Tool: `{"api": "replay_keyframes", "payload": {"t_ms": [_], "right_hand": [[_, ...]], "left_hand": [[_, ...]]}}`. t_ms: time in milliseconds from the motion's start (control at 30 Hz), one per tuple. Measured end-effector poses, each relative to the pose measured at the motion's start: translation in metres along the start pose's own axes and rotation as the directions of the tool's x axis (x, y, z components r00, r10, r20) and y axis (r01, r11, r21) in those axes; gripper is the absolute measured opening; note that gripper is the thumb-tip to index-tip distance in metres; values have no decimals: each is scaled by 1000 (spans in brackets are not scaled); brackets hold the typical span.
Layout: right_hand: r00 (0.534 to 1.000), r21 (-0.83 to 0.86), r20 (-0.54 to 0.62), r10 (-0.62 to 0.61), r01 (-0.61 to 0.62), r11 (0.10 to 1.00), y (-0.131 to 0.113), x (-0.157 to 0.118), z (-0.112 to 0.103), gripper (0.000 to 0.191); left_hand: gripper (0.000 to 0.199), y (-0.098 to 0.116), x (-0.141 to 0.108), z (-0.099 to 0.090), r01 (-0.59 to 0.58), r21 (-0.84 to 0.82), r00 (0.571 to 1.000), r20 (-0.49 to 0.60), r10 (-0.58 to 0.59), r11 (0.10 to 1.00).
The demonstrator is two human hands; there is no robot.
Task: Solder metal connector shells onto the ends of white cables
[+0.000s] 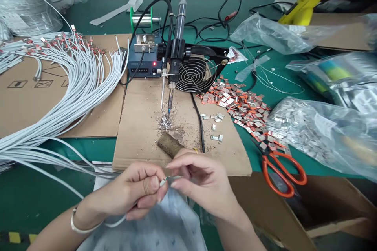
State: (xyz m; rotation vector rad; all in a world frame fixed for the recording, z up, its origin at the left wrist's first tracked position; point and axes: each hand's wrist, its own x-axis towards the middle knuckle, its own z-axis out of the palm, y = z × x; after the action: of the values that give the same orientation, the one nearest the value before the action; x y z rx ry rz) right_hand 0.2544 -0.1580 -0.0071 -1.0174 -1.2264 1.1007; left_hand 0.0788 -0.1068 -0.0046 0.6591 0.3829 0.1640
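Note:
In front of my body, my left hand point(144, 188) pinches the end of a grey-white cable point(163, 182) between thumb and forefinger. Thin wires, one greenish, stick out of the cable's tip toward the right. My right hand point(203, 182) is curled at those wires, thumb and fingers brought together around something small and greyish that is mostly hidden. Just beyond my hands lies a brown sponge-like block point(169, 145). Above it a soldering iron point(173, 62) hangs tip down in a stand, over a spot of solder bits on the cardboard sheet point(141, 125).
At left lies a bundle of grey-white cables point(97, 90) with small connectors. A blue soldering unit point(144, 62), solder spool point(141, 21) and fan grille point(196, 72) stand behind. To the right are orange-and-metal connectors point(244, 106), a bag of metal parts point(300, 129), and orange-handled scissors point(282, 172).

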Motion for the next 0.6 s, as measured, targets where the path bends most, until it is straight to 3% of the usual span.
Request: {"api": "replay_keyframes", "payload": {"t_ms": [200,300,367,500,600], "right_hand": [[993,-162,121,5,15,987,-11,7,-1,7],[987,-136,154,-54,76,988,-9,7,0,8],[984,-54,123,-132,140,989,-4,5,5,10],[969,26,-68,-236,238,971,1,-2,22,9],[969,-104,13,-249,248,963,-6,-3,15,9]], "left_hand": [[32,0,5,0,75,-16,997,18,-74,997],[30,-3,5,-2,102,-59,994,38,-100,993],[30,-6,6,-3,121,-99,990,85,-112,988],[33,-14,7,-4,118,-168,983,159,-91,979],[34,-12,4,-5,79,-107,992,110,-67,991]]}}
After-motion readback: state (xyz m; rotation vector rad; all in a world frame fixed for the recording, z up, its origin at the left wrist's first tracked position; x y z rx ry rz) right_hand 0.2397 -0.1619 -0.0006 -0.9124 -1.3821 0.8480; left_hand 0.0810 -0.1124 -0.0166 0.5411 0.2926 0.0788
